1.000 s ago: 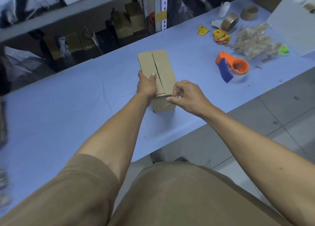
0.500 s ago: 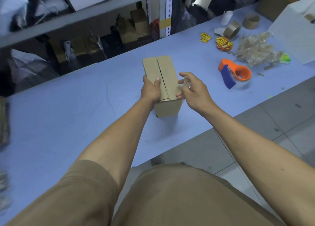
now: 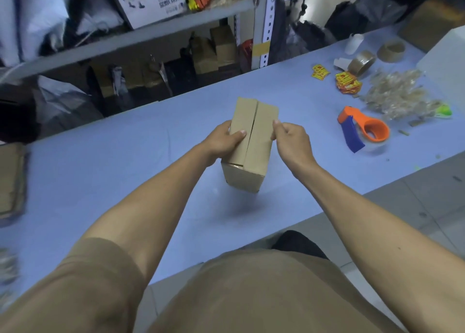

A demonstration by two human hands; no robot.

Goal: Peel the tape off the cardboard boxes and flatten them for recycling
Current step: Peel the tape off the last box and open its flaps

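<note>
Here the left hand (image 3: 224, 141) grips the cardboard box (image 3: 249, 144) to steady it on the table (image 3: 100, 169), while the right hand (image 3: 289, 141), just beside, pinches its right top edge, probably to lift a flap.

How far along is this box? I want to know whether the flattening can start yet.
Done, it seems: a heap of peeled clear tape lies by the orange dispenser, and flattened cardboard sits at the table's left edge. In hand: the left hand grips the standing box; the right hand pinches at its right top edge. Whether tape remains there is unclear. Left: this box is unflattened, flaps closed.
</note>
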